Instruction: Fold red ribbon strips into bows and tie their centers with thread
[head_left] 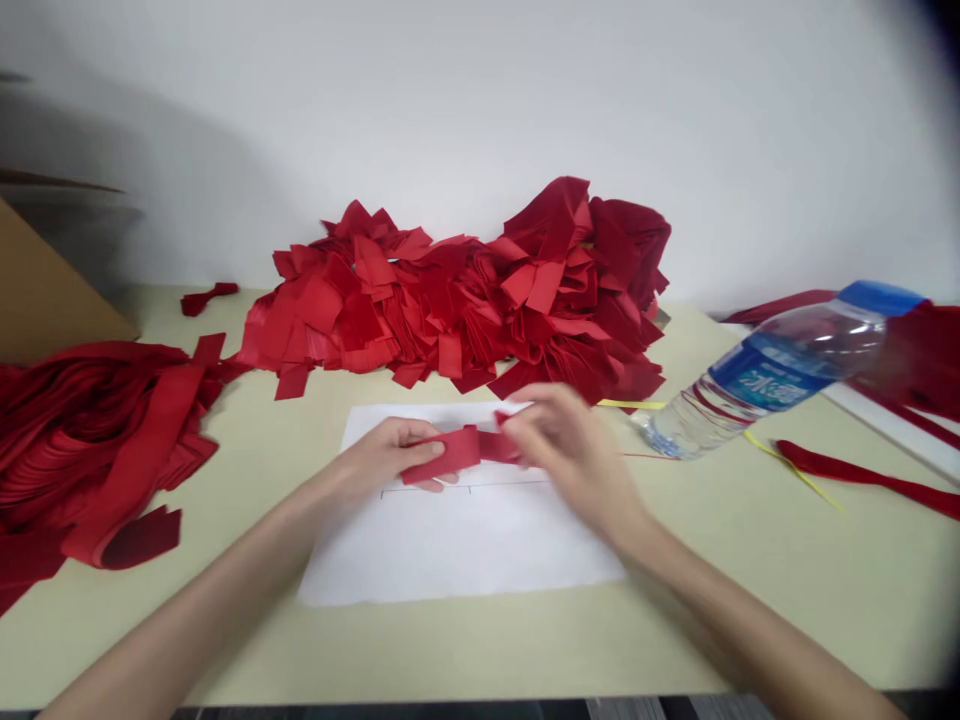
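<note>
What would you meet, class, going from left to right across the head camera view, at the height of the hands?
Pile of red fabric strips, left hand, red fabric strip, right hand, plastic water bottle.

A tilted water bottle [772,375] blocks rightward passage for the right hand [570,450].

A red fabric strip [448,453], folded over on itself, is held roughly level.
</note>
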